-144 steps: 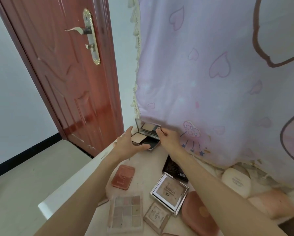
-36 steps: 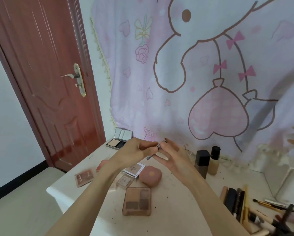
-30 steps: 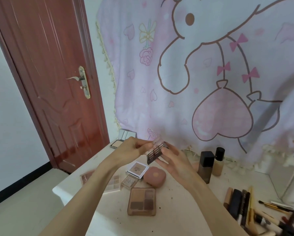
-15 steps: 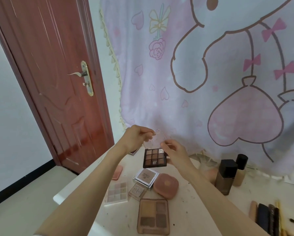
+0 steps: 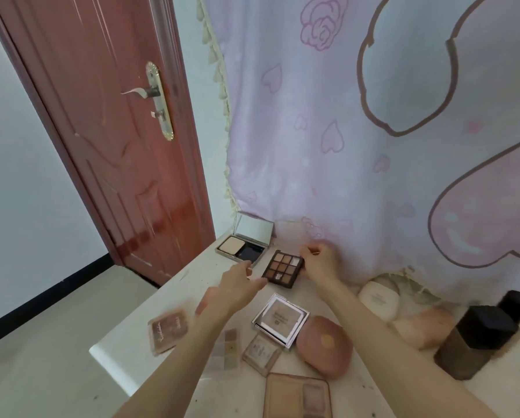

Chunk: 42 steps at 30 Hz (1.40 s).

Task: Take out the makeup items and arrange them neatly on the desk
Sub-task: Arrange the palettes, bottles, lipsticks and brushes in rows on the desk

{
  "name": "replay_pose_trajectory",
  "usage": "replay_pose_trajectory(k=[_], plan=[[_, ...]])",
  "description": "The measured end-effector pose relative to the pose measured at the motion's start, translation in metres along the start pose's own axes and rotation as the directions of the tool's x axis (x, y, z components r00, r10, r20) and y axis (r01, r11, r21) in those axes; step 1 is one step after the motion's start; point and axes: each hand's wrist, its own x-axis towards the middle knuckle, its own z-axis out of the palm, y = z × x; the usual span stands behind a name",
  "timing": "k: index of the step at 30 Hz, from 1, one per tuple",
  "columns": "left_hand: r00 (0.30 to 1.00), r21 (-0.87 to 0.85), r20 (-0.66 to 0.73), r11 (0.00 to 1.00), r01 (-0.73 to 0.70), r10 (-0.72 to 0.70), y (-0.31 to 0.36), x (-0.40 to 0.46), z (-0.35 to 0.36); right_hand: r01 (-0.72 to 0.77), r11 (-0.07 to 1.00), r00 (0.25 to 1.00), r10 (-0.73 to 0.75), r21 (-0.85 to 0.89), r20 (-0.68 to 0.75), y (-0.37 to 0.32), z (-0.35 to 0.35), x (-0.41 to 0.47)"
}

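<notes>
At the far end of the pale worktop, close under the hanging pink curtain, a dark nine-pan eyeshadow palette lies open, its clear lid standing up against the cloth; the right hand grips its right edge, fingers curled round that side; the left hand reaches in from the near side, fingers straight and relaxed, tips just at the palette's near-left corner, though whether they touch it I cannot tell; just to the left sits an open powder compact with its mirror lid raised; nearer to the person lie a silver-framed square compact, a rounded pink case, a small clear-lidded palette and a larger tan palette at the bottom edge; a pink flat palette rests near the worktop's left edge; to the right stand a dark-capped foundation bottle and a white round compact; a red-brown door stands to the left.
</notes>
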Motion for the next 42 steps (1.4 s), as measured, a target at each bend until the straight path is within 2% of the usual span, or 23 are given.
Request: replay_pose_trajectory(k=[5, 8, 11, 16, 20, 25, 28, 32, 35, 39, 42], plan=[[0.999, -0.013, -0.014, 0.999, 0.047, -0.047, -0.001, 0.013, 0.013, -0.055, 0.998, 0.998, 0.055, -0.026, 0.028, 0.007, 0.012, 0.008], [0.998, 0.016, -0.056, 1.000, 0.027, -0.027, 0.003, 0.017, 0.021, 0.033, 0.982, 0.999, -0.031, -0.184, 0.013, 0.007, 0.010, 0.007], [0.998, 0.039, -0.060, 0.999, 0.036, -0.034, 0.006, 0.019, 0.027, 0.104, 0.961, 0.994, -0.104, -0.256, 0.014, 0.007, 0.009, 0.008], [0.994, 0.063, -0.105, 0.997, 0.036, -0.029, 0.006, 0.021, 0.029, 0.119, 0.916, 0.990, -0.137, -0.383, -0.021, 0.007, 0.007, 0.011], [0.986, 0.047, -0.168, 0.999, 0.021, -0.013, 0.004, 0.020, 0.031, 0.111, 0.917, 0.990, -0.138, -0.382, -0.044, 0.007, 0.007, 0.015], [0.983, 0.037, -0.183, 0.999, 0.020, -0.013, 0.005, 0.021, 0.035, 0.108, 0.911, 0.986, -0.150, -0.398, -0.076, 0.007, 0.009, 0.019], [0.984, -0.062, -0.175, 0.998, 0.027, -0.037, 0.004, 0.021, 0.035, 0.086, 0.913, 0.989, -0.128, -0.398, -0.079, 0.009, 0.009, 0.021], [0.974, -0.224, -0.218, 0.975, 0.011, -0.061, 0.005, 0.019, 0.034, 0.070, 0.953, 0.996, -0.085, -0.296, -0.038, 0.009, 0.008, 0.020], [0.967, -0.257, -0.243, 0.966, 0.010, -0.075, 0.004, 0.017, 0.034, 0.056, 0.969, 0.998, -0.059, -0.239, -0.006, 0.010, 0.006, 0.019], [0.988, -0.235, -0.153, 0.972, -0.003, -0.034, 0.005, 0.011, 0.029, 0.085, 0.962, 0.996, -0.074, -0.260, 0.050, 0.007, -0.002, 0.011], [0.994, -0.158, -0.108, 0.987, -0.024, 0.007, 0.007, 0.002, 0.023, 0.084, 0.965, 0.990, -0.053, -0.248, 0.129, 0.001, -0.013, -0.006]])
